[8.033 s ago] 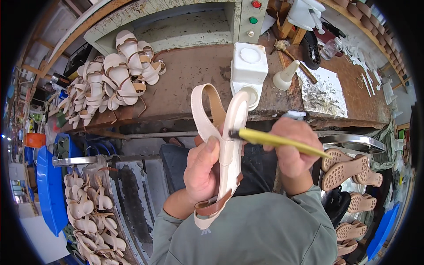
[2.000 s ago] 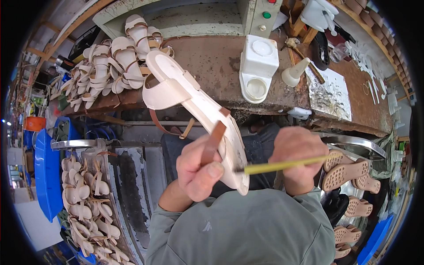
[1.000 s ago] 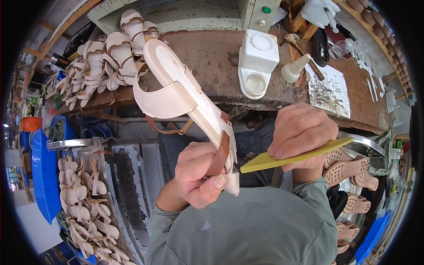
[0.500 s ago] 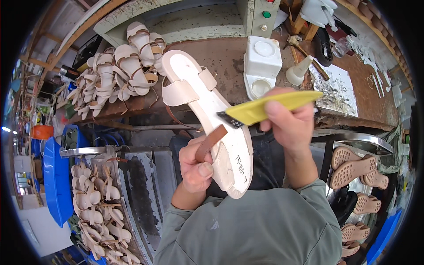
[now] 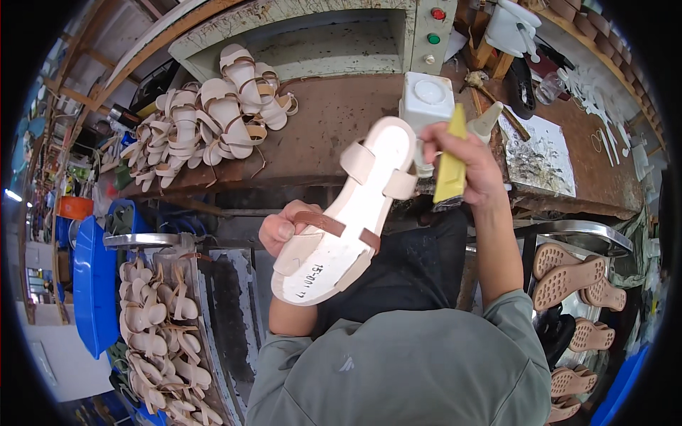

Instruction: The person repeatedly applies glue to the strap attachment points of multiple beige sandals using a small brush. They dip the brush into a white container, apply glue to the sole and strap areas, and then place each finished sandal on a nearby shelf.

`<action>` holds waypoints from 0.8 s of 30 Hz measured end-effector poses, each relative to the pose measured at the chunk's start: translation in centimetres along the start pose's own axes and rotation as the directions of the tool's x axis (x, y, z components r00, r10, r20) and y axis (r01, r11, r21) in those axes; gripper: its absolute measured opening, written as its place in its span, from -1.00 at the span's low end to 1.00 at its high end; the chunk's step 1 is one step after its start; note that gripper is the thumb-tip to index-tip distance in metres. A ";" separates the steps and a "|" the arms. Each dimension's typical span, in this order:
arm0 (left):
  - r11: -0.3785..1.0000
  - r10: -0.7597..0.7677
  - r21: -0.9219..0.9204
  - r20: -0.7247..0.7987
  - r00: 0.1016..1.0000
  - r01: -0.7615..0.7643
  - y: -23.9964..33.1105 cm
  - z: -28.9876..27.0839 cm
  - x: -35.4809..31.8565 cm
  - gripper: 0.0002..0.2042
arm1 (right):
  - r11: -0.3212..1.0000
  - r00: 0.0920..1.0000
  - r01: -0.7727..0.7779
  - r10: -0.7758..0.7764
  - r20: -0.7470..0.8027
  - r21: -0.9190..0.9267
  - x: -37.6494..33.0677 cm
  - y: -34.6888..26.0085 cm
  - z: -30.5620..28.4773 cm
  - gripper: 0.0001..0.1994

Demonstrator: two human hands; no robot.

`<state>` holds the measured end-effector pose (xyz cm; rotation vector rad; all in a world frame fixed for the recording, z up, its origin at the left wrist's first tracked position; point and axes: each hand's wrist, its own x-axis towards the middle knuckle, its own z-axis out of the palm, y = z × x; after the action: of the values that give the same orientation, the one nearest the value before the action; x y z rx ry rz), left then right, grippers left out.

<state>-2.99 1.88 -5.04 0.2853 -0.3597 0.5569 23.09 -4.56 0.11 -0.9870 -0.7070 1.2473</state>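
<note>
My left hand (image 5: 285, 231) grips a beige sandal upper (image 5: 359, 206) near its lower end, beside a brown strap. Its white underside faces up, with strap ends folded onto it and dark marks written near the lower end. In my right hand (image 5: 472, 167) is a flat yellow brush (image 5: 450, 165) with dark bristles pointing down, to the right of the sandal. Fingertips of that hand come close to the sandal's upper end; whether they touch it I cannot tell. Just behind stand a white plastic container (image 5: 428, 99) and a pale nozzle bottle (image 5: 487, 122).
Beige sandals (image 5: 213, 117) are heaped on the brown bench (image 5: 341, 128) at the far left. More sandals (image 5: 160, 319) fill a rack on my left. Pale soles (image 5: 568, 280) sit on a rack at right. A stained white sheet (image 5: 543, 153) lies on the bench.
The brush has left the sandal's underside, moved right and swung upright in my right hand. My left hand has moved up and left, and the sandal now leans with its upper end to the right.
</note>
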 end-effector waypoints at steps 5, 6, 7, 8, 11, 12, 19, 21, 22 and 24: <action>0.996 -0.058 -0.074 0.005 0.998 0.058 0.0 -0.4 -0.7 -0.73 | 0.979 0.906 -0.173 0.115 0.407 0.110 1.3 2.4 -1.8 -0.75; 0.990 -0.091 -0.105 -0.006 0.996 0.090 0.1 0.5 -0.4 -0.72 | 0.980 0.919 -0.177 0.132 0.372 0.089 1.3 2.5 -1.7 -0.75; 0.983 -0.124 -0.137 -0.015 0.992 0.121 0.1 1.2 -0.2 -0.72 | 0.981 0.931 -0.180 0.148 0.335 0.068 1.0 2.6 -1.5 -0.74; 1.000 0.006 -0.003 -0.052 0.999 -0.006 -0.3 1.4 0.0 -0.71 | 0.982 0.941 -0.183 0.162 0.297 0.046 0.7 2.7 -1.3 -0.74; 0.684 0.454 0.696 -0.171 0.874 -0.219 -1.3 2.5 0.4 -0.71 | 0.976 0.965 -0.194 0.172 0.199 0.096 0.3 2.9 -0.8 -0.76; -0.076 0.580 0.990 -0.053 0.813 0.119 -0.9 3.2 0.8 -0.71 | 0.974 0.971 -0.191 0.169 0.166 0.125 0.2 2.7 -1.0 -0.76; -0.802 0.409 0.597 0.532 0.741 0.013 -2.9 3.5 -2.8 -0.59 | 0.974 0.982 -0.187 0.187 0.009 0.126 -0.6 4.3 -1.3 -0.72; -0.735 0.387 0.677 0.463 0.797 -0.036 -3.3 3.6 -2.3 -0.64 | 0.976 0.973 -0.206 0.212 -0.089 0.072 -1.0 4.9 -1.0 -0.72; -0.700 0.371 0.712 0.431 0.822 -0.058 -3.2 3.7 -2.1 -0.66 | 0.976 0.967 -0.214 0.218 -0.134 0.045 -1.1 5.1 -0.9 -0.72; -0.769 0.340 0.639 0.457 0.822 -0.037 -3.2 4.3 -1.8 -0.69 | 0.972 0.984 -0.111 0.079 -0.160 -0.206 -1.2 4.7 -3.2 -0.69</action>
<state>-3.71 -3.05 -2.38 2.3690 0.6576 1.5391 23.56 -6.28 -5.37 -1.2927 -0.6918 1.1812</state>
